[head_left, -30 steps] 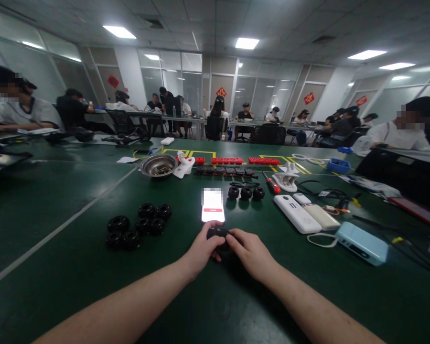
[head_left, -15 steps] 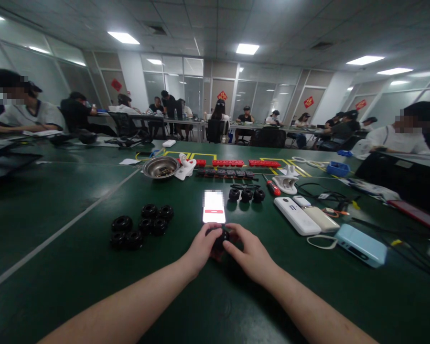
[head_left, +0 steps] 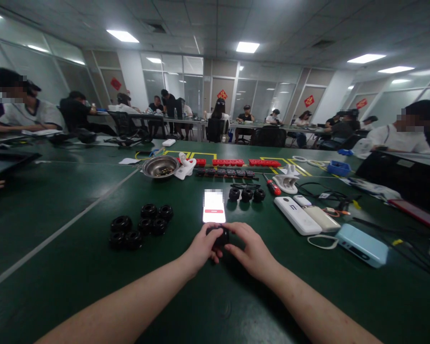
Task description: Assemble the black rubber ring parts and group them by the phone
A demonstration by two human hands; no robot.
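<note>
Gripping: left hand (head_left: pixel 199 247), its fingers wrapped around a black, rounded part (head_left: pixel 222 239), thumb laid across the top.
Right hand (head_left: pixel 253 246): index finger at the part's far edge, thumb spread away; whether it grips, I cannot tell.
Part: between the hands, on the near side of the flat, glowing phone (head_left: pixel 214 215).
Rings (head_left: pixel 133 242): glossy, black, chunky, clustered left.
Bowl (head_left: pixel 147 168): round, shiny metal, small pieces inside.
Worktop (head_left: pixel 75 267): smooth, dark green.

Black rings (head_left: pixel 159 227) look glossy, the bowl (head_left: pixel 149 168) shiny metal.
</note>
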